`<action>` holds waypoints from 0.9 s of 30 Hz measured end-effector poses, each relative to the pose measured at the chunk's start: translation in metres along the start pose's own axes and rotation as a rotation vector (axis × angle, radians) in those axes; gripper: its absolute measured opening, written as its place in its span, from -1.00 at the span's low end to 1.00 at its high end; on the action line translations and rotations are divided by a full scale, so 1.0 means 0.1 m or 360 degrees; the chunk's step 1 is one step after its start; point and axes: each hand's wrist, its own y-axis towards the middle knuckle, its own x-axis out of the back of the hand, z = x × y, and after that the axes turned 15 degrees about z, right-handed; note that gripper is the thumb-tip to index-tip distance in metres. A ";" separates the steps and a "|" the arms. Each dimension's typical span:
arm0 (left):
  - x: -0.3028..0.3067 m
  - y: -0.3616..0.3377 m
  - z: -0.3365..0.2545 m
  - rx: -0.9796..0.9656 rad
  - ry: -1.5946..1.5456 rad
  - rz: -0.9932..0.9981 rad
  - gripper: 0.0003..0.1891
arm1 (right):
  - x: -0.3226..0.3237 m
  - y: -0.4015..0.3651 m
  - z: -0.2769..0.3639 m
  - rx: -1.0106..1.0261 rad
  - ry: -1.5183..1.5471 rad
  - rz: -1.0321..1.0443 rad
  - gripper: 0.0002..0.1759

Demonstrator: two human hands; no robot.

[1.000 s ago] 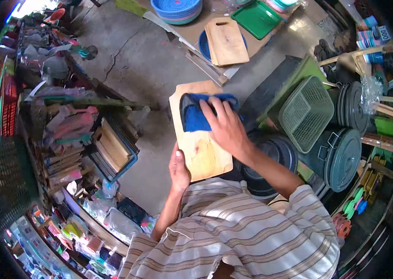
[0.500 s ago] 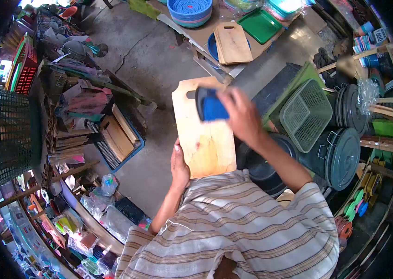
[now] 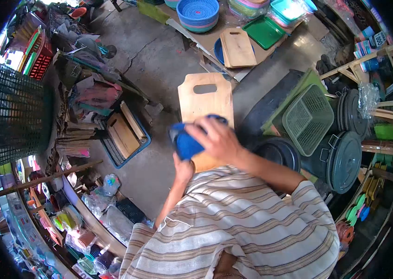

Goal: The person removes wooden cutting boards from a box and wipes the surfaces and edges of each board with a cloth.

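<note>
A pale wooden cutting board (image 3: pixel 206 100) with a handle slot stands in front of my body, its slotted end away from me. My left hand (image 3: pixel 183 169) grips its lower left edge, fingers partly hidden by the board and the blue cloth. A dark-blue cloth or pad (image 3: pixel 189 145), blurred by motion, lies over the board's lower left part. My right hand (image 3: pixel 217 142) is closed on this blue thing.
More boards (image 3: pixel 238 48) lie on a low table beside a green tray (image 3: pixel 264 32) and blue baskets (image 3: pixel 198 14). At left a basket (image 3: pixel 127 156) holds boards. Right are a grey-green crate (image 3: pixel 308 118) and lidded bins (image 3: pixel 345 162). Plastic-wrapped goods fill the lower left.
My right hand has moved down and left with the blue thing, from the board's upper part to its lower left. The board's handle slot now shows fully. The view has shifted slightly.
</note>
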 end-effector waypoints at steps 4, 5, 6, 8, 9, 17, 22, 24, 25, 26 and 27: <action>-0.21 0.09 -0.38 -0.0148 -0.0287 0.0186 -0.30 | 0.31 0.44 -0.61 -0.0383 -0.0093 -0.0272 -0.56; -0.21 0.09 -0.37 -0.0153 -0.0279 0.0240 -0.30 | 0.38 0.54 -0.70 -0.0462 -0.0140 -0.0300 -0.55; -0.22 0.10 -0.36 -0.0156 -0.0270 0.0296 -0.29 | 0.42 0.58 -0.74 -0.0543 -0.0188 -0.0328 -0.53; -0.23 0.13 -0.35 -0.0195 -0.0315 0.0327 -0.31 | 0.30 0.60 -0.63 -0.0499 -0.0177 -0.0317 -0.50; -0.22 0.15 -0.35 -0.0197 -0.0300 0.0251 -0.31 | 0.20 0.61 -0.56 -0.0449 -0.0164 -0.0301 -0.48; 0.24 0.30 -0.13 -0.0267 -0.0952 0.0212 -0.09 | -0.23 -0.21 0.61 -0.0063 0.0127 0.0307 -0.51; 0.24 0.29 -0.42 -0.0095 -0.0803 -0.0075 -0.07 | 0.07 -0.32 0.40 0.0230 0.0632 0.0775 -0.47; 0.23 0.28 -0.49 -0.0085 -0.0743 -0.0123 -0.07 | 0.21 -0.15 0.24 0.0073 0.0636 0.0680 -0.45; 0.23 0.27 -0.52 -0.0042 -0.0650 -0.0117 -0.07 | 0.29 -0.03 0.20 -0.0032 0.0603 0.0554 -0.45; 0.23 0.28 -0.54 0.0000 -0.0557 -0.0108 -0.08 | 0.37 0.11 0.17 -0.0137 0.0567 0.0425 -0.45; 0.19 0.29 -0.54 -0.0016 -0.0538 -0.0134 -0.09 | 0.35 0.23 0.12 -0.0179 0.0452 0.0280 -0.45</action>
